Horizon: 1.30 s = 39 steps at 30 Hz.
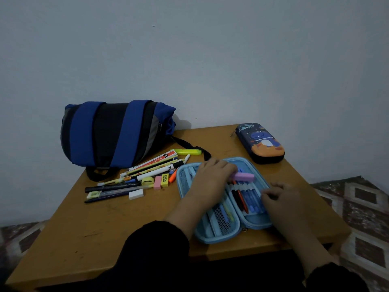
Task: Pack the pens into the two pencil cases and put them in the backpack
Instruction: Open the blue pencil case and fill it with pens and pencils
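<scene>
A light-blue pencil case [250, 225] lies open flat on the wooden table [105, 228], with several pens under its elastic band and more behind its mesh pocket. My left hand [212, 175] holds a purple highlighter [244, 176] over the case's upper half. My right hand [280, 196] has its fingers curled on the pens at the elastic band. A second, dark-blue dinosaur pencil case [261, 143] lies zipped at the back right. The blue and black backpack [113, 131] lies on its side at the back left.
A loose pile of pens, pencils, a ruler, erasers and a sharpener [139, 178] lies left of the open case. A yellow highlighter [188, 152] rests near the backpack's strap. A patterned rug [362, 207] surrounds the low table, and a plain wall stands behind.
</scene>
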Available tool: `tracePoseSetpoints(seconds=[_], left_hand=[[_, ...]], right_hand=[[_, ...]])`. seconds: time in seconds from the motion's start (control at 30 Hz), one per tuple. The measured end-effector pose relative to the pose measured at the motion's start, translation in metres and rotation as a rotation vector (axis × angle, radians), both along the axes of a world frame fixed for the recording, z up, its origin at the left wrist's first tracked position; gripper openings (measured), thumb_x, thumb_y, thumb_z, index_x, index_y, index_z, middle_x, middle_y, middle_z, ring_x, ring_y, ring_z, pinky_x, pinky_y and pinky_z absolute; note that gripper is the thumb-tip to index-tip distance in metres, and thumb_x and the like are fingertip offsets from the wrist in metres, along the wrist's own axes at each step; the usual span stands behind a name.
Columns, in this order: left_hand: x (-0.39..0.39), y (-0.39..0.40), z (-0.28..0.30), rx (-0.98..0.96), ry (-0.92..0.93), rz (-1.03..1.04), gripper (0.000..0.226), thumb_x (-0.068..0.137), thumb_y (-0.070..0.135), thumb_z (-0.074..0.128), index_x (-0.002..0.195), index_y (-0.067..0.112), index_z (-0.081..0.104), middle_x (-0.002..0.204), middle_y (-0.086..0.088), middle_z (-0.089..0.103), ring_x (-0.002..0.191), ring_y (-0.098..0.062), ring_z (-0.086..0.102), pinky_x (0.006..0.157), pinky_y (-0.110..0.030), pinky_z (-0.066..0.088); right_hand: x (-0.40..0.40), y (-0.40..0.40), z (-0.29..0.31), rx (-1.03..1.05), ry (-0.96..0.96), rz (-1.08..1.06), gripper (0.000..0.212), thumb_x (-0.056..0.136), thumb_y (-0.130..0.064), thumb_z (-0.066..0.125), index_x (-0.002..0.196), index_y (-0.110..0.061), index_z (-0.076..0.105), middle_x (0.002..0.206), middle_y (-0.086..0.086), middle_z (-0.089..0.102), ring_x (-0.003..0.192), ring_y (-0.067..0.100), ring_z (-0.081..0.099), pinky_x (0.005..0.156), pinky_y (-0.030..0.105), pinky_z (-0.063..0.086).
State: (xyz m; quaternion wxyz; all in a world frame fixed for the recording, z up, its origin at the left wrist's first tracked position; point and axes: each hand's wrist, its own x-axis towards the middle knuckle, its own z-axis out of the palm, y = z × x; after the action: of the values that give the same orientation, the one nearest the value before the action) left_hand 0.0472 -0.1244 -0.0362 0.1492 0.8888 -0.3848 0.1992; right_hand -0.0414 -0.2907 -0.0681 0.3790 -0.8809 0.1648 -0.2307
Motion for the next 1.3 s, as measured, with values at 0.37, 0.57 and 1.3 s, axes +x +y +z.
tracePoseSetpoints(seconds=[0.37,0.57,1.3], left_hand=[[0.037,0.022,-0.001,-0.520,0.581,0.335,0.025,0.092,0.007,0.055,0.115,0.013,0.060,0.113,-0.005,0.059,0.099,-0.019,0.055,0.082,-0.034,0.048],[0.055,0.014,0.012,-0.756,0.744,0.325,0.024,0.094,0.009,0.055,0.116,0.010,0.064,0.105,-0.003,0.058,0.080,-0.011,0.052,0.067,-0.024,0.043],[0.091,-0.041,0.007,-0.615,0.910,0.194,0.003,0.088,0.006,0.066,0.091,0.007,0.065,0.088,-0.008,0.062,0.080,-0.017,0.056,0.072,-0.029,0.049]], right_hand=[[0.004,-0.001,0.009,0.487,0.008,0.042,0.018,0.089,-0.017,0.061,0.080,-0.005,0.071,0.133,0.012,0.055,0.127,0.022,0.046,0.092,0.036,0.038],[0.002,0.001,0.003,0.314,-0.073,0.057,0.017,0.089,-0.015,0.062,0.080,-0.006,0.074,0.125,0.012,0.060,0.116,0.021,0.052,0.091,0.040,0.042],[0.004,-0.004,-0.012,0.162,-0.138,0.014,0.013,0.086,-0.020,0.064,0.077,-0.014,0.072,0.093,-0.005,0.062,0.091,0.013,0.057,0.076,0.034,0.046]])
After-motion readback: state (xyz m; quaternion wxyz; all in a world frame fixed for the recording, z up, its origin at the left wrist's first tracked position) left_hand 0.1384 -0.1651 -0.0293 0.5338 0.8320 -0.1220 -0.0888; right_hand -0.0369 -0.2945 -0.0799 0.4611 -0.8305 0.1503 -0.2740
